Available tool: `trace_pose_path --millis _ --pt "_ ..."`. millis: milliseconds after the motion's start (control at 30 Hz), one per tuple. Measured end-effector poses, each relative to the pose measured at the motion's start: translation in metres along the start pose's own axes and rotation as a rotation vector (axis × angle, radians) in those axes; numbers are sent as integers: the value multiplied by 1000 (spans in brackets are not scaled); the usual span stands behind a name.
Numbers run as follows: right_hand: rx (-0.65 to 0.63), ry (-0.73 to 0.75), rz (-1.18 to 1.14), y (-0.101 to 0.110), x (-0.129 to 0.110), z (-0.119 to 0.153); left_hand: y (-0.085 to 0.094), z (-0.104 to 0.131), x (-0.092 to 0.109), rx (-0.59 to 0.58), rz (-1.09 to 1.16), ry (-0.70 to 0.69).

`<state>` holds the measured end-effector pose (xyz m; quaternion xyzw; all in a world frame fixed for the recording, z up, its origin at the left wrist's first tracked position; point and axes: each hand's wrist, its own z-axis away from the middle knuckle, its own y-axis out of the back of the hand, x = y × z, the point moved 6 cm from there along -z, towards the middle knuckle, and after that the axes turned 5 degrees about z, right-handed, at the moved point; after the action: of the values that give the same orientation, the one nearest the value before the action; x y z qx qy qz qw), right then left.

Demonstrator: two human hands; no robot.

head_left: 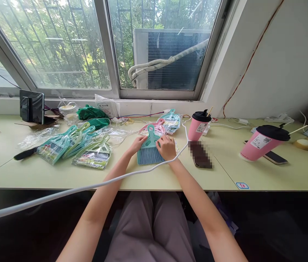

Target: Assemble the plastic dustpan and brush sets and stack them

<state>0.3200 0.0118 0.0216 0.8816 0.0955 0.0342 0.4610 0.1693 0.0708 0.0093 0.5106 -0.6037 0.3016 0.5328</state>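
Observation:
A teal hand brush with grey-blue bristles lies in front of me, its handle pointing to the window. My left hand closes on its left edge. My right hand has curled fingers at its right edge; whether they grip it is hard to tell. Just behind are a pink dustpan set and a wrapped teal set. To the left lie wrapped brush and dustpan sets in teal and green.
Two pink cups stand to the right, near a dark phone and another phone. A white cable crosses in front of my forearms. At the back left are a tablet and green bags.

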Motion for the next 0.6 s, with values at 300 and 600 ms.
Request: trace_pose_path --millis 300,600 --pt "-145 -204 -121 -15 -17 0 -3 -4 -8 -25 -132 -32" --pt "1 -488 -574 -12 18 3 -9 -4 -22 -109 -71 62"
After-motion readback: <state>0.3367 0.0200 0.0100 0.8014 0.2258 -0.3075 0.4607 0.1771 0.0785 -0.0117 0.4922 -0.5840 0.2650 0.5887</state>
